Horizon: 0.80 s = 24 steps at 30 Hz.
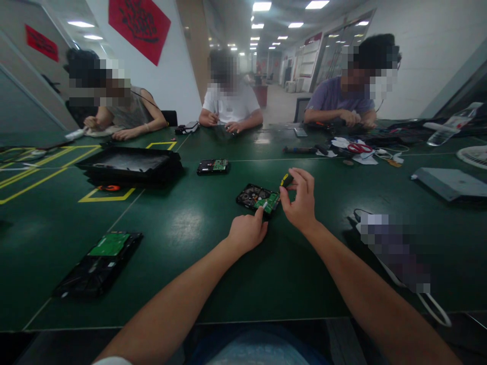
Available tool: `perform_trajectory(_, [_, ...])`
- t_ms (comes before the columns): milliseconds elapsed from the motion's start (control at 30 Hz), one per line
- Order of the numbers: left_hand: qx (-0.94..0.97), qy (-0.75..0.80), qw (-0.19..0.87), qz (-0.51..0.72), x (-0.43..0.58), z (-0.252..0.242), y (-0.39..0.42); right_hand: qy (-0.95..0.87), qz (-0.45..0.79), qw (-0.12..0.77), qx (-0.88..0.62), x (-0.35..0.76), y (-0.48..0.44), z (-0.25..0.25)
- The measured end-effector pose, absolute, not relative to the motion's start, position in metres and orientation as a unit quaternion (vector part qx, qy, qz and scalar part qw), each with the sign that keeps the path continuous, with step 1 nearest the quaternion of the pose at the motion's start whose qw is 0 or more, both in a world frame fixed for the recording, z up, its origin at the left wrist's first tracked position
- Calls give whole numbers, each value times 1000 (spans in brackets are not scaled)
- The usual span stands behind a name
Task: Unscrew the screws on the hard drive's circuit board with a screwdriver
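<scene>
Your left hand point(247, 232) grips nothing. Its fingers are loosely curled, and one fingertip presses on the near edge of the hard drive point(251, 194), pinning it to the counter point(182, 228). Your right hand point(302, 203) is closed around the yellow and black handle of a screwdriver point(286, 180), held upright at the drive's right side; the tip is hidden, so you cannot tell which screw it meets. The drive lies in the middle of the counter, just ahead of you, with its green circuit board point(269, 203) still in place. Judging by that, the work on it is at an early stage. A second drive point(213, 166) lies farther off, and a third point(99, 263) lies near your left. Three other people sit across from you.
</scene>
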<state>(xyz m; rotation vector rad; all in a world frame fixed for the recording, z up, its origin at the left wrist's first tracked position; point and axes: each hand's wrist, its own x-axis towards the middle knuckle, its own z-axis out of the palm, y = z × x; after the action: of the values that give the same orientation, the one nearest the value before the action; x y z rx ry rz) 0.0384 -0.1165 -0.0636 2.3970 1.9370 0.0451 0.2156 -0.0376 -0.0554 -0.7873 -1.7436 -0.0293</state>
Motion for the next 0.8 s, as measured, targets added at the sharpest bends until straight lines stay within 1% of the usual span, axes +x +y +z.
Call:
perform_trajectory(367, [781, 624, 27, 21, 37, -67, -116, -784, -23, 526, -330, 220, -37, -50])
perform_trajectory(567, [779, 626, 22, 22, 37, -68, -116, -772, -57, 530, -348, 220, -36, -51])
perform_trajectory(800, [780, 625, 28, 27, 37, -67, -116, -791, -75, 515, -321, 223, -35, -49])
